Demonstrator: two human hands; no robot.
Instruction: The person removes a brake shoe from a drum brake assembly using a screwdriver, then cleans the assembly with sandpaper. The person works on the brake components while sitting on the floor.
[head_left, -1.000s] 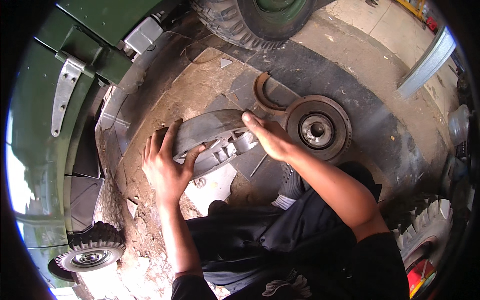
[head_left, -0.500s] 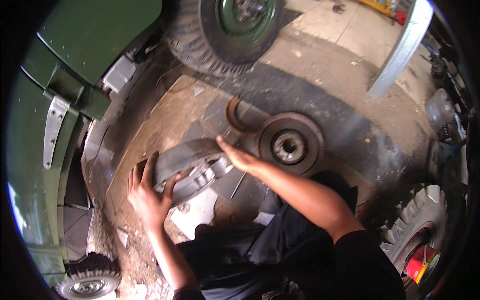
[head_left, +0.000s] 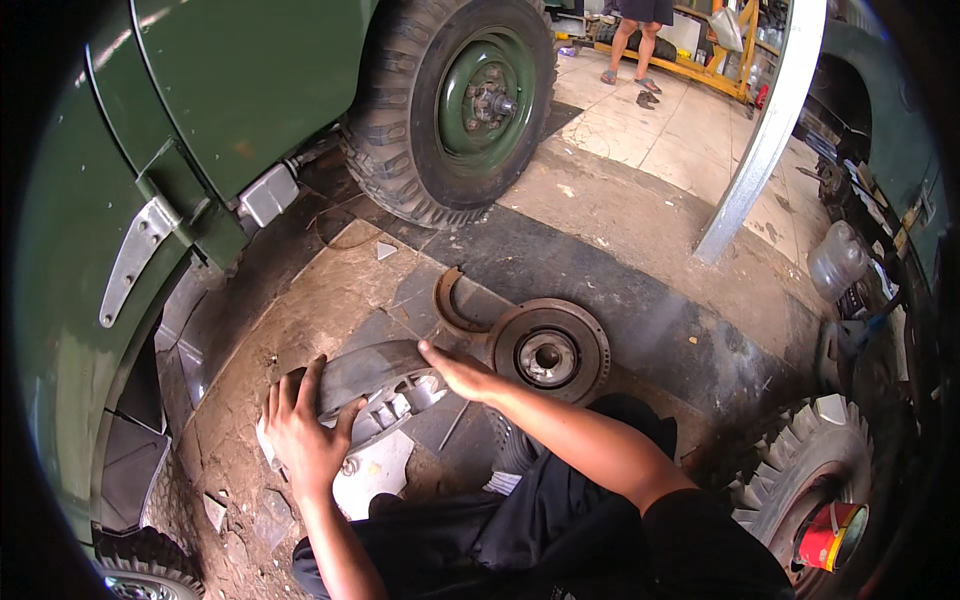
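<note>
A round metal brake assembly (head_left: 375,390), with a curved brake shoe along its far rim, is tilted up between my hands. My left hand (head_left: 303,425) clasps its left side, fingers spread over the rim and thumb on the inner face. My right hand (head_left: 465,378) presses on its right end with straight fingers; the thumb is hidden. Beyond that hand, a worn brake drum (head_left: 592,350) with a hub in its middle lies flat. Beside the drum rests a loose, rusty crescent-shaped brake shoe (head_left: 447,297). A thin rod (head_left: 453,425) lies just right of the assembly.
A green vehicle (head_left: 240,80) with a large tyre (head_left: 405,130) bounds the left and far side. A metal post (head_left: 765,130) stands at right. Near right, a red and yellow can (head_left: 826,538) sits on a tyre (head_left: 790,480). A person's legs (head_left: 640,45) stand far off.
The view has tipped up, bringing in more of the far floor and a person's legs. Both hands keep their hold on the brake assembly, with little shift between them.
</note>
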